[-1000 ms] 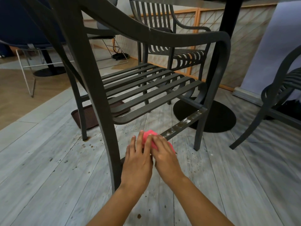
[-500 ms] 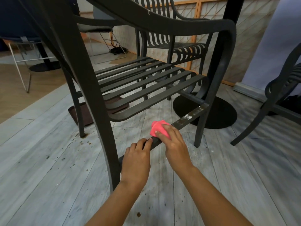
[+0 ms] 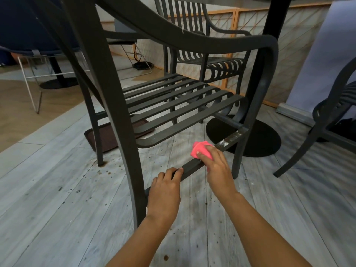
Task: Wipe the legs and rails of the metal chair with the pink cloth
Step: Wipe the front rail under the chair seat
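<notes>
A dark metal chair [image 3: 173, 105] with a slatted seat fills the middle of the view. Its low side rail [image 3: 192, 166] runs from the near leg [image 3: 133, 170] up to the far leg [image 3: 238, 157]. My right hand [image 3: 215, 166] presses a bunched pink cloth [image 3: 200, 149] onto the rail about midway along. My left hand [image 3: 165, 191] grips the same rail lower down, close to the near leg. Pale dirt speckles the rail's upper end [image 3: 231, 137] beyond the cloth.
A black round table base [image 3: 256, 139] sits just behind the far leg. A second metal chair [image 3: 210, 60] stands behind, and another chair [image 3: 327, 120] at the right. A brown tray [image 3: 107, 137] lies under the seat. The grey plank floor is spotted with crumbs.
My right hand has slid the pink cloth up the rail toward the far leg. My left hand has stayed low on the rail, so the hands are now apart.
</notes>
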Demonstrator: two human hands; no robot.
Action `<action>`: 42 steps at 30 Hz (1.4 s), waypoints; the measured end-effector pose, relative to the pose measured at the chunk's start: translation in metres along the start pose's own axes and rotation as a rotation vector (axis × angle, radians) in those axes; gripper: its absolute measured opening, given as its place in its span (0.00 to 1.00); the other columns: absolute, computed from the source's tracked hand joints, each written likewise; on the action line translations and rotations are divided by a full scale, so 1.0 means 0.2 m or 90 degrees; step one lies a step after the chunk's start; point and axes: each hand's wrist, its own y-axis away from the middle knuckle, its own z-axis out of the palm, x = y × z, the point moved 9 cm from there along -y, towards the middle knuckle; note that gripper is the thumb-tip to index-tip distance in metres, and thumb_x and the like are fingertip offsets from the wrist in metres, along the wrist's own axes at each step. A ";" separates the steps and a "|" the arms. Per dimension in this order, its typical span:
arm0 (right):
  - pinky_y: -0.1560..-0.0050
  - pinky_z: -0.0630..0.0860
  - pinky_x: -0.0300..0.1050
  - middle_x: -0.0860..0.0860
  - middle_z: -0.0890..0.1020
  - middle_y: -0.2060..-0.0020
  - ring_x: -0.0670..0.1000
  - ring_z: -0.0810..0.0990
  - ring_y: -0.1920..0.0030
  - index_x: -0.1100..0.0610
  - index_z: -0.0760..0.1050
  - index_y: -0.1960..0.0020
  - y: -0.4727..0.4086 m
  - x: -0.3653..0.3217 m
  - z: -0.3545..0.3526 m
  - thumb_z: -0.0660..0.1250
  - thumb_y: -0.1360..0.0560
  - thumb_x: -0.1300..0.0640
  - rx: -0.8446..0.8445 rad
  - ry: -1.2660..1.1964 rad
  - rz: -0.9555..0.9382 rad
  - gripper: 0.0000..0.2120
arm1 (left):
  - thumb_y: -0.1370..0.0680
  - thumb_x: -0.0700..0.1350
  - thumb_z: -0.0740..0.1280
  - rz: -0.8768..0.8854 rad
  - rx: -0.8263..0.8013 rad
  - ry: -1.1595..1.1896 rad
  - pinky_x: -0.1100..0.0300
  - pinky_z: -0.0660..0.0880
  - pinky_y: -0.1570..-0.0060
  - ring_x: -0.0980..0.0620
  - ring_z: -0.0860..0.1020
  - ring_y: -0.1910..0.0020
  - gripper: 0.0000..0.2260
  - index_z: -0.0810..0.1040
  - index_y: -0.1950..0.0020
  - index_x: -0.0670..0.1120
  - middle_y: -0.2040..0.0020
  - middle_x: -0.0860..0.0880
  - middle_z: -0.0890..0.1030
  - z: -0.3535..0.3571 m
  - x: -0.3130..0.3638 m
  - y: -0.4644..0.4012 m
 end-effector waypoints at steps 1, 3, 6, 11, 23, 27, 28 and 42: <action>0.33 0.66 0.59 0.55 0.69 0.33 0.58 0.65 0.32 0.47 0.74 0.38 0.00 0.00 -0.01 0.68 0.30 0.71 -0.019 -0.017 0.020 0.26 | 0.19 0.41 0.58 -0.001 -0.002 0.003 0.59 0.66 0.36 0.52 0.68 0.36 0.23 0.58 0.25 0.53 0.30 0.53 0.66 0.00 0.00 0.00; 0.32 0.65 0.58 0.47 0.68 0.35 0.53 0.66 0.33 0.32 0.71 0.45 -0.02 -0.02 0.00 0.66 0.25 0.58 -0.052 0.029 -0.012 0.21 | 0.19 0.41 0.58 -0.008 -0.006 0.004 0.59 0.66 0.36 0.52 0.68 0.36 0.22 0.58 0.25 0.53 0.30 0.53 0.67 0.00 0.00 0.00; 0.35 0.68 0.57 0.42 0.71 0.41 0.50 0.71 0.38 0.34 0.73 0.45 -0.01 0.06 -0.02 0.67 0.31 0.39 -0.081 -0.048 0.027 0.15 | 0.19 0.41 0.58 -0.015 -0.009 0.011 0.59 0.67 0.36 0.52 0.68 0.36 0.22 0.59 0.26 0.53 0.30 0.53 0.67 -0.01 0.00 0.00; 0.41 0.70 0.40 0.44 0.71 0.39 0.46 0.70 0.40 0.49 0.70 0.33 -0.01 -0.02 -0.27 0.62 0.24 0.61 0.058 -0.085 0.030 0.20 | 0.18 0.47 0.56 -0.029 -0.005 0.060 0.59 0.68 0.37 0.53 0.70 0.37 0.18 0.63 0.28 0.52 0.31 0.53 0.69 -0.04 0.00 -0.02; 0.39 0.66 0.39 0.53 0.66 0.36 0.50 0.63 0.37 0.55 0.73 0.39 -0.14 -0.11 -0.17 0.63 0.23 0.59 0.010 -0.125 0.132 0.13 | 0.20 0.50 0.59 -0.019 0.009 0.039 0.59 0.67 0.42 0.52 0.70 0.40 0.15 0.68 0.33 0.52 0.35 0.53 0.71 -0.07 0.04 -0.10; 0.35 0.62 0.46 0.50 0.63 0.32 0.51 0.56 0.36 0.51 0.62 0.30 -0.06 -0.12 0.01 0.61 0.23 0.49 -0.186 -0.042 0.082 0.24 | 0.20 0.49 0.58 -0.009 0.008 0.055 0.59 0.69 0.46 0.51 0.72 0.42 0.15 0.68 0.33 0.52 0.37 0.52 0.73 -0.06 0.05 -0.10; 0.33 0.60 0.48 0.49 0.62 0.32 0.51 0.55 0.35 0.50 0.58 0.28 -0.05 -0.12 0.01 0.63 0.25 0.49 -0.218 -0.028 0.066 0.27 | 0.20 0.49 0.59 -0.007 0.007 0.063 0.59 0.69 0.47 0.51 0.72 0.43 0.14 0.69 0.34 0.52 0.38 0.52 0.74 -0.06 0.05 -0.11; 0.39 0.71 0.54 0.54 0.71 0.34 0.55 0.69 0.34 0.51 0.73 0.37 -0.04 -0.12 0.04 0.70 0.29 0.60 -0.181 0.071 -0.202 0.21 | 0.22 0.49 0.63 -0.011 0.002 0.083 0.60 0.69 0.60 0.51 0.75 0.52 0.12 0.73 0.39 0.51 0.48 0.52 0.76 -0.07 0.03 -0.14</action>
